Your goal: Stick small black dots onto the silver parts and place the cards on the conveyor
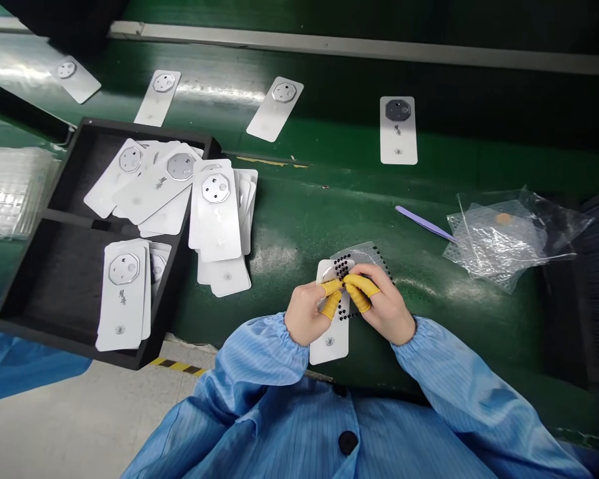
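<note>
My left hand [307,313] and my right hand [390,309] meet over the bench, with yellow finger cots on thumbs and forefingers. My right hand pinches a clear sheet [363,254] carrying rows of small black dots. Against the same sheet, the left fingertips are closed in a pinch; what lies between them is too small to make out. Beneath the hands lies a white phone back cover [329,349], with its upper part mostly hidden by the fingers and the sheet.
Left of my hands, a stack of white covers [219,233] lies beside a black divided tray [44,266] holding more covers. Several single covers [398,143] lie along the far strip. To the right are purple tweezers [422,223] and clear plastic bags [499,243].
</note>
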Tool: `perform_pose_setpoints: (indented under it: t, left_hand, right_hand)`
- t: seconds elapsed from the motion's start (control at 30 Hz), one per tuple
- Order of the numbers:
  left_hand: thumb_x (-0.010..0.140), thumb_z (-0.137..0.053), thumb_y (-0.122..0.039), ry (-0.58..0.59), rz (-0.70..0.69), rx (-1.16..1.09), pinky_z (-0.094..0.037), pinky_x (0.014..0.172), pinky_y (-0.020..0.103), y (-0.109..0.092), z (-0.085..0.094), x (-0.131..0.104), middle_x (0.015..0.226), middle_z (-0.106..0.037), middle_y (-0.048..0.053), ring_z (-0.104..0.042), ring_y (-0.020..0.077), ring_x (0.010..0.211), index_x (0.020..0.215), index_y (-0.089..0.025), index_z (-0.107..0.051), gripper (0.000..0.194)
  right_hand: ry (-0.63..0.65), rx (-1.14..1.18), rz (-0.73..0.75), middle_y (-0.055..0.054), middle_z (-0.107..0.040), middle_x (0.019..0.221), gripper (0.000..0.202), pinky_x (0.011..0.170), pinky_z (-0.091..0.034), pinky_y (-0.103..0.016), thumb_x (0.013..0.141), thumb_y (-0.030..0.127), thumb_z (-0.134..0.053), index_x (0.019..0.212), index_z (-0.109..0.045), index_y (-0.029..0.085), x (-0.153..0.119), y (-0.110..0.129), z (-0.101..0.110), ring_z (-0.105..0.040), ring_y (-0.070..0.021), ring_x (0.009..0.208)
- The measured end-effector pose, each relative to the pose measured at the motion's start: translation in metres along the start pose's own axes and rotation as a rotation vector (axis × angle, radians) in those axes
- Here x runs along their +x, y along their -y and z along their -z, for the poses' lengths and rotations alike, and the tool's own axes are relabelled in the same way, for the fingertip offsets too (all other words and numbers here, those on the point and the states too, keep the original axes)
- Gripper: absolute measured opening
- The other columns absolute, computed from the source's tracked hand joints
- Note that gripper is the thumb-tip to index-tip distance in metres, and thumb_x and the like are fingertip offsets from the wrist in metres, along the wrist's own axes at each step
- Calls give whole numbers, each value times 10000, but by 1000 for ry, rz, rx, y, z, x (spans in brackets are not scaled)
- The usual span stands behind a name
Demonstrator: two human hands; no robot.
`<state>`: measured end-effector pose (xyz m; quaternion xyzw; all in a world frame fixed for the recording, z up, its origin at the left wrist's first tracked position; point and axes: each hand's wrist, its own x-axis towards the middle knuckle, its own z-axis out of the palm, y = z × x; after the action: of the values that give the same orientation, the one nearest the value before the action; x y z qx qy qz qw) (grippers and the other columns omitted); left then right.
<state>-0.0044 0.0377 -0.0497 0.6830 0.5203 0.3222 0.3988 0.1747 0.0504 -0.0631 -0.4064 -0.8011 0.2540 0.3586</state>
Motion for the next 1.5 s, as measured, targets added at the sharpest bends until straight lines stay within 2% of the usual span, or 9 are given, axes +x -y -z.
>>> perform_pose_setpoints:
  t: [0.23, 0.43, 0.7, 0.8, 0.9, 0.97, 1.07, 1.33, 1.5]
  left_hand:
    - [799, -575, -179, 52, 102, -78, -579, 764, 360, 5, 0, 3, 907, -757, 108, -720, 246, 796, 989, -152, -723, 242]
    - [807, -635, -295, 72, 214, -402, -600, 715, 345, 5, 34, -8, 1066, -715, 150, -712, 269, 875, 1330, -106, -502, 572]
    - [834, -612, -422, -72, 334, -310, -548, 899, 425, 20, 59, -12, 1131, -686, 182, -662, 319, 1035, 1149, -78, -634, 467]
    - [839, -626, -374, -231, 293, -319, -545, 918, 422, 18, 72, -20, 1166, -669, 158, -657, 287, 1060, 1410, -162, -386, 654]
    - [839, -643, -355, -300, 322, -403, -624, 690, 370, -4, 78, -25, 907, -740, 87, -727, 229, 752, 1505, -233, -46, 903]
    - [825, -664, -350, -294, 321, -434, -627, 602, 323, -24, 73, -22, 773, -744, 56, -717, 209, 644, 1440, -200, -319, 721]
    - [799, -693, -305, -218, 248, -423, -625, 607, 268, -52, 57, -15, 760, -755, 46, -720, 203, 674, 1085, -145, -670, 328]
    - [839, -618, -192, -82, 34, -287, -596, 557, 217, -73, 43, -14, 725, -745, 26, -700, 167, 599, 1059, -138, -701, 242]
    - [828, -621, -234, -130, -11, -98, -533, 429, 237, -71, 41, -16, 545, -655, 22, -602, 147, 428, 780, -137, -710, 140]
  right_hand:
    - [-102, 72, -152, -88, -550, 1026, 170, 817, -511, -377, 900, 147, -468, 1043, -539, 204, 3, -3, -8, -570, -192, 960]
    - [-215, -47, -149, -88, -574, 1010, 175, 804, -525, -379, 866, 146, -546, 1028, -564, 211, 4, 0, -3, -592, -205, 946]
    - [188, -160, 35, -130, -614, 1248, 266, 974, -507, -463, 904, 146, -477, 1163, -507, 198, -10, -7, 8, -569, -242, 1193]
    - [159, -203, -10, -105, -641, 1207, 294, 899, -561, -408, 906, 165, -488, 1195, -507, 215, -13, -9, 23, -625, -224, 1106]
    - [-30, -266, -47, -94, -636, 1154, 307, 830, -573, -386, 868, 170, -558, 1166, -551, 243, -2, 4, 35, -648, -228, 1003]
    - [-168, -286, -25, -79, -638, 1056, 357, 763, -572, -356, 825, 150, -619, 1159, -567, 264, 11, 23, 38, -649, -217, 918]
    - [-158, -186, 31, -40, -653, 947, 447, 786, -560, -363, 821, 167, -629, 1232, -513, 300, 26, 50, 37, -646, -213, 889]
    - [2, -113, 23, 12, -701, 1026, 521, 967, -479, -457, 886, 154, -459, 1350, -367, 374, 26, 69, 49, -691, -200, 849]
    - [-45, -152, 74, 3, -712, 1011, 529, 978, -470, -494, 869, 145, -438, 1353, -381, 351, 22, 66, 51, -698, -208, 817]
